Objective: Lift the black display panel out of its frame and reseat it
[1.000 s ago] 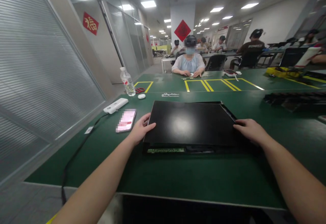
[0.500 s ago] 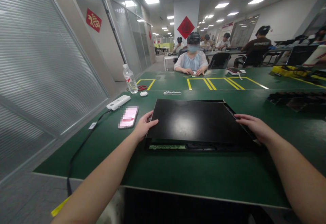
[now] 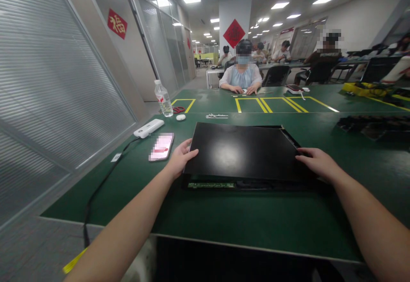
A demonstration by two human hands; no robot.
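black panel [image 3: 240,151] lies on a dark base [image 3: 256,184], mid green table [image 3: 224,222]. left hand [image 3: 179,160] pinches its left edge, thumb on top; right hand [image 3: 317,162] rests half-open over the right edge, hold unclear. base strip exposed in front: alignment looks unfinished.

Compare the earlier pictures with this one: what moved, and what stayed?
The right hand turned from cupping the right edge of the flat black rectangular panel to lying flat on it. The left hand kept gripping the left edge; panel, pink phone and clear plastic bottle stayed put.
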